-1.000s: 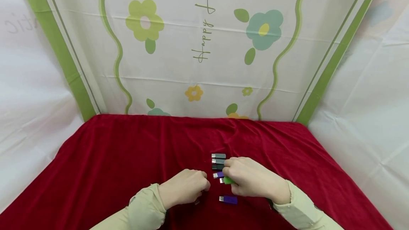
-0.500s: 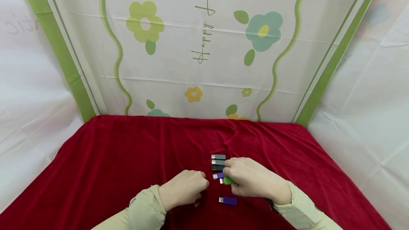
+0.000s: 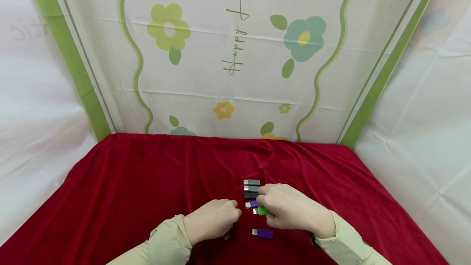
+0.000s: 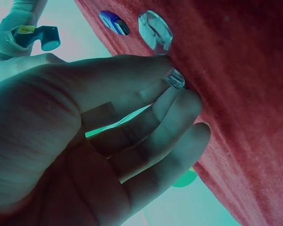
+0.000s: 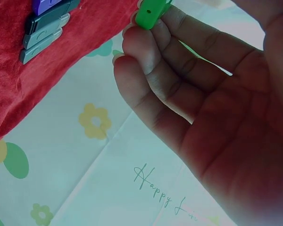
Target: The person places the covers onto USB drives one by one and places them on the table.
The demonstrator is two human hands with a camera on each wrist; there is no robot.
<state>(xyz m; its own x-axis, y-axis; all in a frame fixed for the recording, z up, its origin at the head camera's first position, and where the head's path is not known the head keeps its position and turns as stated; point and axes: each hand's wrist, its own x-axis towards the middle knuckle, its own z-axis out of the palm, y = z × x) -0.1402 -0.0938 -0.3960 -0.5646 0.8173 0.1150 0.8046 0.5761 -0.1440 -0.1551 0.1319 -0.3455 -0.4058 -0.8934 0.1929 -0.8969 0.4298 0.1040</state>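
Observation:
My right hand (image 3: 290, 207) pinches a green USB stick (image 3: 263, 211) by its body, its metal plug facing left. In the right wrist view the green USB stick (image 5: 149, 13) shows at the fingertips. My left hand (image 3: 213, 221) is to the left, thumb and fingers together on a small clear plastic cap (image 4: 175, 78). Beside those fingertips, a larger clear plastic piece (image 4: 155, 32) lies on the red cloth. A purple USB stick (image 3: 263, 233) lies nearer the body than the green one. Another purple stick (image 3: 252, 204) is partly hidden behind the right hand.
Beyond the right fingers, two grey USB sticks (image 3: 252, 182) and a black one (image 3: 250, 195) lie side by side in a row, plugs to the left. Red velvet cloth (image 3: 147, 183) with soft folds covers the table. White printed curtains (image 3: 235, 93) enclose the back and sides.
Both hands keep their holds with barely any movement. The whole head view has slid slightly downward.

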